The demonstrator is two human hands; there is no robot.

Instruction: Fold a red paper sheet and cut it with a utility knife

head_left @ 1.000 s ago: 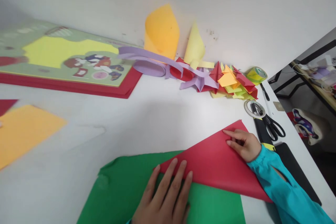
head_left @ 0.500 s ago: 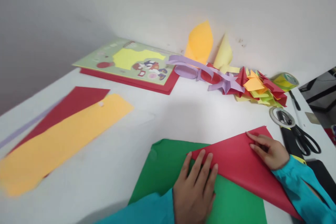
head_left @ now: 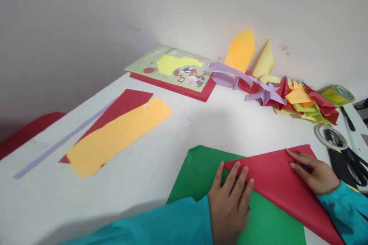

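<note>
A red sheet of paper (head_left: 287, 183), folded into a triangle, lies over a green sheet (head_left: 198, 172) on the white table. My left hand (head_left: 230, 201) rests palm down with spread fingers across the red paper's left tip and the green sheet. Near the red paper's upper right corner is my right hand (head_left: 319, 174). Its index finger and thumb lie apart on the red surface, with the index fingertip close to the top edge. The other fingers of that hand are curled and partly hidden.
An orange paper piece (head_left: 115, 138) overlaps a dark red one (head_left: 123, 103) beside a purple strip (head_left: 66, 136). Behind are a printed booklet (head_left: 149, 59) and folded paper shapes (head_left: 301, 97). At right are a tape roll (head_left: 330, 136), scissors (head_left: 355, 166) and another tape roll (head_left: 337, 95).
The view has swung left, so the things sit further right in the picture. A red object shows beyond the table's left edge. Both hands keep about the same places on the paper.
</note>
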